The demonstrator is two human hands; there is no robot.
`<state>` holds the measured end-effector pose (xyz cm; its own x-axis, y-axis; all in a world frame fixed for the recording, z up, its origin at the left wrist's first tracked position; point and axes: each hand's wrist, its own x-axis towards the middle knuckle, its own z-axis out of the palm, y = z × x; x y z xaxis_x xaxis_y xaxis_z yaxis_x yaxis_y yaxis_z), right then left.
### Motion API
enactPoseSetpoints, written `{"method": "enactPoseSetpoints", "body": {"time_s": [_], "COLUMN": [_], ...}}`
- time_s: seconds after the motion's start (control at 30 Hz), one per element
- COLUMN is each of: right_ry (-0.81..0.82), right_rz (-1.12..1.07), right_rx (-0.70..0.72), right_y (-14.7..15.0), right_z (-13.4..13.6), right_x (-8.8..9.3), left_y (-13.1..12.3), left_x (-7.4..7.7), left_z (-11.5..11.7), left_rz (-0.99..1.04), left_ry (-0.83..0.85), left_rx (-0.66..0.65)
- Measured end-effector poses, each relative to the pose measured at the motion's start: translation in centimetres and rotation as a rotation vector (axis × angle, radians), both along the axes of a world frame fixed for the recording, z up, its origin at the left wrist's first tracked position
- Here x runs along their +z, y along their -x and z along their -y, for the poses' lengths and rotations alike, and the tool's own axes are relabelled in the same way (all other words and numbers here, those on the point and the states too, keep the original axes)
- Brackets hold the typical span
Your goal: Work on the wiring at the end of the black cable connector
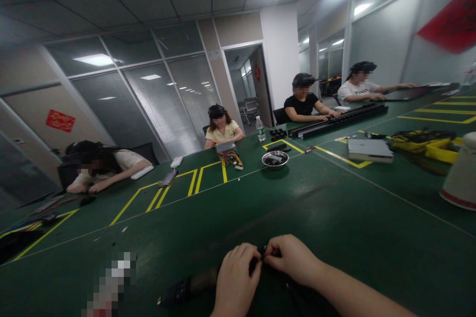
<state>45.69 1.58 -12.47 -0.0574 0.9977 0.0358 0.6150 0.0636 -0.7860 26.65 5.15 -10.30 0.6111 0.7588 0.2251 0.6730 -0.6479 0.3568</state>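
Observation:
My left hand (pixel 235 277) and my right hand (pixel 292 257) meet at the near edge of the green table (pixel 334 218). Both have their fingers curled and pinched together on a small black part (pixel 260 256) between them. A long dark object (pixel 189 286) runs out to the left from under my left hand and lies on the table. What the black part is cannot be made out.
A metal bowl (pixel 275 159) and a grey box (pixel 369 150) sit mid-table, a white container (pixel 462 173) at the right, a yellow tray (pixel 427 141) behind. Several other people sit along the far side; one rests their head on the table at the left.

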Motion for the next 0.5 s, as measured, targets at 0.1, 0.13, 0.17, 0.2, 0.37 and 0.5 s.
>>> {"method": "enactPoseSetpoints", "body": {"time_s": [0.1, 0.13, 0.17, 0.2, 0.37, 0.5], "right_ry": [-0.009, -0.013, -0.016, -0.020, -0.025, -0.012], "right_rz": [0.016, 0.020, 0.023, 0.024, 0.013, -0.001], "right_rx": [-0.003, -0.002, -0.002, -0.002, -0.014, -0.037], "right_y": [0.02, 0.02, 0.03, 0.03, 0.10, 0.28], "right_z": [-0.01, -0.01, -0.02, -0.03, -0.15, -0.24], "right_x": [-0.02, -0.06, -0.11, -0.17, -0.66, -0.90], "left_y": [-0.01, -0.01, -0.01, -0.02, -0.09, -0.21], "left_x": [0.01, 0.04, 0.07, 0.09, 0.17, 0.25], "left_z": [0.00, 0.03, 0.06, 0.10, 0.19, 0.19], "left_rz": [-0.002, -0.005, -0.009, -0.014, -0.026, -0.038], "left_ry": [-0.006, -0.011, -0.015, -0.019, -0.021, -0.019], "left_rx": [-0.002, -0.002, -0.005, -0.009, -0.007, 0.006]}}
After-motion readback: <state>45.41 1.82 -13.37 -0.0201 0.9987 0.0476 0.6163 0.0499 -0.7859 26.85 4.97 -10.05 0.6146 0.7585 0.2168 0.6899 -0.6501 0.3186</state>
